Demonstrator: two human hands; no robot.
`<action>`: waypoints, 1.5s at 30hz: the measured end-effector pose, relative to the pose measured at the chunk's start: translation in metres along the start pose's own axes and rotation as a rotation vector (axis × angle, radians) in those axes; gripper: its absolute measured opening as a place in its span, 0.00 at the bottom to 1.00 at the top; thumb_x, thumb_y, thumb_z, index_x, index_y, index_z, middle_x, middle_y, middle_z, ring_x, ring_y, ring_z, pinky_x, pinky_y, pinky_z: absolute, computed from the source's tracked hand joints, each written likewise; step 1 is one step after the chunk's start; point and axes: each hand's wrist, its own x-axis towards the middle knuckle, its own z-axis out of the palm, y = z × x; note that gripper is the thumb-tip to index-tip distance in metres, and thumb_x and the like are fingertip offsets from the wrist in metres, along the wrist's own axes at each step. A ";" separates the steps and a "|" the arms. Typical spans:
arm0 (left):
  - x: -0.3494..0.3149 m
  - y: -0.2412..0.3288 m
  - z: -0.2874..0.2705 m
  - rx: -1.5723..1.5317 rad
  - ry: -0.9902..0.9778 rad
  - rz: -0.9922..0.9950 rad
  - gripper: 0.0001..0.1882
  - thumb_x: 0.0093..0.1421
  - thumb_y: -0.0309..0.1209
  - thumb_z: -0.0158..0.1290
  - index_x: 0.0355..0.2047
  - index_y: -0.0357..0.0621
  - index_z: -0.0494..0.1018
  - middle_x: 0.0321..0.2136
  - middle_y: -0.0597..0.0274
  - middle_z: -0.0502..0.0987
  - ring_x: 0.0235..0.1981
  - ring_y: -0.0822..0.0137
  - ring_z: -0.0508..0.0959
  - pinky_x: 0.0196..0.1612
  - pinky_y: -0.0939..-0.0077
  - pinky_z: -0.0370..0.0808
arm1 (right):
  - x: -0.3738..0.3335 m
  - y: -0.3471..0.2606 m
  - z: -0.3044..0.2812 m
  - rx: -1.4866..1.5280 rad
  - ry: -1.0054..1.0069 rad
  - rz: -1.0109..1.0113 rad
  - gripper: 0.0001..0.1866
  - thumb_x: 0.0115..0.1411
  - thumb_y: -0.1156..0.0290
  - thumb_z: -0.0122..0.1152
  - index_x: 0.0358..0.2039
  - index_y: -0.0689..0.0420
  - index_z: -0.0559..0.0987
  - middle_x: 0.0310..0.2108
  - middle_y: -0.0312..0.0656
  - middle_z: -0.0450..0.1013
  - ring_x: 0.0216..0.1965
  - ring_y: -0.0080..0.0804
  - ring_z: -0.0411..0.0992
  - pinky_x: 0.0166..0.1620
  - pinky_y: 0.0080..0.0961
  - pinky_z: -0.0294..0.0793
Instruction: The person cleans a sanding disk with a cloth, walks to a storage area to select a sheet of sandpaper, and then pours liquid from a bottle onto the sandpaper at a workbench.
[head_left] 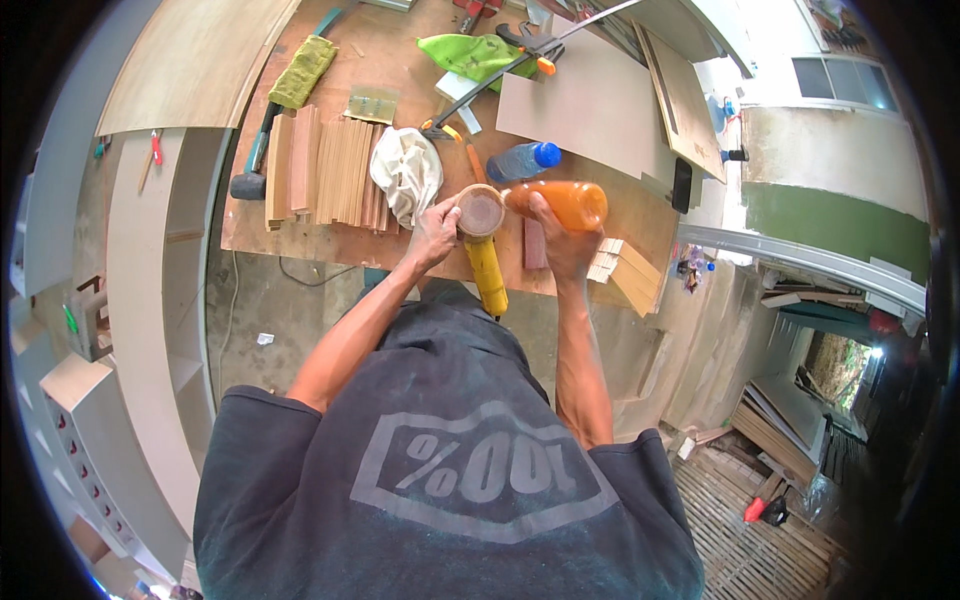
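Note:
My left hand (435, 233) is closed on the edge of a round, brown-rimmed cup (482, 212) with a greyish-pink inside. In my right hand (565, 235) an orange plastic bottle (572, 203) lies tilted almost flat, its narrow end at the cup's right rim. Whether any liquid flows between them I cannot tell. Directly below the cup, a yellow tool body (487, 278) with a dark end juts over the table's near edge; the cup hides its far part. A clear bottle with a blue cap (524, 161) lies just beyond the orange one.
On the wooden table (390, 60), stacked wood strips (345, 175) and a crumpled white cloth (407, 175) lie left of my hands. Beyond are a bar clamp (490, 88) and a green cloth (475, 58). A mallet (250, 185) lies far left; wood blocks (628, 272) sit right.

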 end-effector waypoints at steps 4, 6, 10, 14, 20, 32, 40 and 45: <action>0.000 0.002 -0.002 0.074 0.002 0.053 0.17 0.70 0.32 0.42 0.55 0.42 0.72 0.24 0.65 0.76 0.22 0.76 0.76 0.26 0.79 0.76 | 0.010 -0.006 0.030 0.026 -0.084 0.016 0.15 0.50 0.68 0.74 0.35 0.60 0.80 0.31 0.40 0.80 0.31 0.28 0.78 0.38 0.26 0.78; 0.000 0.002 -0.001 0.072 -0.028 0.034 0.17 0.71 0.33 0.41 0.55 0.43 0.72 0.24 0.65 0.75 0.22 0.76 0.75 0.26 0.79 0.76 | 0.010 -0.004 0.038 0.003 -0.134 -0.010 0.16 0.49 0.68 0.75 0.35 0.60 0.80 0.30 0.40 0.80 0.31 0.28 0.78 0.38 0.26 0.78; 0.002 0.002 -0.004 0.115 -0.029 0.050 0.17 0.71 0.34 0.41 0.55 0.44 0.72 0.24 0.66 0.75 0.22 0.76 0.74 0.27 0.79 0.76 | 0.016 -0.011 0.043 -0.036 -0.167 -0.109 0.15 0.49 0.68 0.74 0.33 0.60 0.80 0.30 0.40 0.80 0.32 0.28 0.79 0.37 0.27 0.78; 0.007 0.000 -0.008 0.142 -0.037 0.072 0.17 0.71 0.34 0.42 0.54 0.43 0.72 0.24 0.66 0.75 0.22 0.76 0.75 0.27 0.80 0.76 | 0.020 -0.015 0.026 -0.148 -0.082 -0.058 0.15 0.48 0.67 0.75 0.33 0.60 0.80 0.30 0.40 0.80 0.31 0.30 0.79 0.37 0.28 0.78; 0.007 0.007 -0.007 0.069 -0.078 -0.013 0.16 0.70 0.33 0.42 0.52 0.41 0.73 0.25 0.66 0.75 0.23 0.76 0.75 0.27 0.80 0.76 | 0.012 0.011 -0.002 -0.097 0.037 -0.009 0.16 0.49 0.66 0.76 0.34 0.60 0.80 0.30 0.39 0.80 0.32 0.28 0.79 0.37 0.27 0.78; 0.008 -0.003 0.000 -0.102 -0.063 -0.012 0.19 0.70 0.31 0.41 0.57 0.35 0.69 0.35 0.62 0.77 0.29 0.75 0.78 0.31 0.81 0.82 | -0.048 0.023 -0.022 -0.230 0.006 -0.027 0.17 0.49 0.66 0.75 0.35 0.61 0.80 0.31 0.43 0.80 0.32 0.34 0.80 0.37 0.31 0.78; -0.001 -0.008 0.012 -0.067 0.048 -0.019 0.17 0.71 0.34 0.42 0.49 0.35 0.72 0.28 0.61 0.77 0.23 0.72 0.78 0.28 0.77 0.80 | -0.019 0.006 -0.002 0.047 0.057 -0.007 0.13 0.51 0.69 0.74 0.34 0.61 0.81 0.31 0.40 0.80 0.32 0.30 0.79 0.37 0.28 0.78; -0.006 -0.002 0.010 0.130 0.078 -0.063 0.16 0.71 0.37 0.42 0.36 0.36 0.71 0.22 0.60 0.76 0.19 0.71 0.77 0.24 0.76 0.77 | -0.017 0.007 0.031 -0.018 -0.049 -0.125 0.15 0.50 0.66 0.74 0.34 0.59 0.79 0.30 0.42 0.77 0.31 0.35 0.77 0.35 0.30 0.76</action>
